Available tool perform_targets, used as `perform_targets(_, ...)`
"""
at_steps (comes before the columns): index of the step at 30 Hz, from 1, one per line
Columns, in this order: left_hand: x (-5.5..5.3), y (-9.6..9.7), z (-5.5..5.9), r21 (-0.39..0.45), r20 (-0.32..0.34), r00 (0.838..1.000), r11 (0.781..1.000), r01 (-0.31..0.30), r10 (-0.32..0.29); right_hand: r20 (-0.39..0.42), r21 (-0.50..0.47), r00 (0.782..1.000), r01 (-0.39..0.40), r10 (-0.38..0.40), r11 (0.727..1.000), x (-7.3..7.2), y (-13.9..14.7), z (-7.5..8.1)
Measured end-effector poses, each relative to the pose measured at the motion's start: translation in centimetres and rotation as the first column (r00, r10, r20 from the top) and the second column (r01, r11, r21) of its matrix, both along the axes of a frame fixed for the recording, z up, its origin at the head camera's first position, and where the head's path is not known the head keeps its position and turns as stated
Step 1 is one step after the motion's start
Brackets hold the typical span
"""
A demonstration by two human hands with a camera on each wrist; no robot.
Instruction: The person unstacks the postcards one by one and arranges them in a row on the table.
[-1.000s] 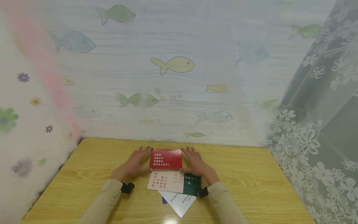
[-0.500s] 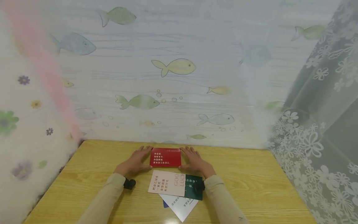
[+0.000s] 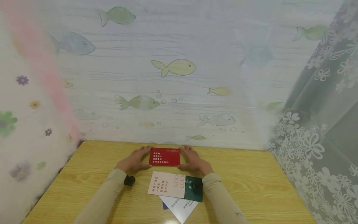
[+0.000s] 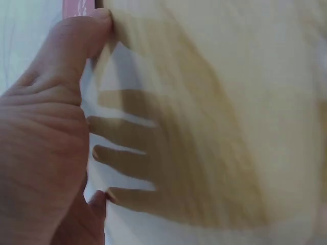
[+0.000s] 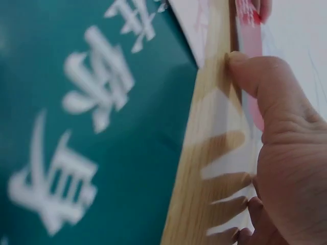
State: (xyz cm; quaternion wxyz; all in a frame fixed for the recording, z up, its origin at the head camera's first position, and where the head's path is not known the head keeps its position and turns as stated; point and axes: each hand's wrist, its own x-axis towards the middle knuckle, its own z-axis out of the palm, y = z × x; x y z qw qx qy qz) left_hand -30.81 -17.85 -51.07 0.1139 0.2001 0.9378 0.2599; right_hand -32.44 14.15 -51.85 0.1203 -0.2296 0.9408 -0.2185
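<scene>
The left hand (image 3: 134, 160) and right hand (image 3: 194, 160) grip the red card (image 3: 164, 157) at opposite ends between thumb and fingers, presumably steadying both sides evenly.

Fish-printed backdrop (image 3: 165, 43) behind the wooden table (image 3: 246, 180) — white-flowered sheer curtain (image 3: 307, 146) to the right

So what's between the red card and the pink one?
In the head view, only a narrow strip of bare wooden tabletop separates the red card from the pink card; thumbs of the left hand and right hand sit at its ends.
</scene>
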Motion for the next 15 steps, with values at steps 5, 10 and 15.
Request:
perform_targets(5, -0.25, 0.13, 0.32, -0.027, 0.002, 1.0, 1.0, -0.008, 0.008, 0.013, 0.008, 1.0, 0.006, -0.006, 1.0, -0.14, -0.3, -0.08)
perform_targets(10, -0.32, 0.1, 0.56, -0.072, 0.024, 1.0, 0.997, 0.01, -0.008, 0.018, 0.04, 1.0, -0.017, 0.017, 0.999, -0.14, -0.34, -0.14)
perform_targets(15, -0.28, 0.16, 0.74, -0.12, 0.03, 0.998, 0.991, 0.064, -0.061, 0.032, 0.074, 0.999, -0.034, 0.032, 0.997, -0.09, -0.21, 0.21)
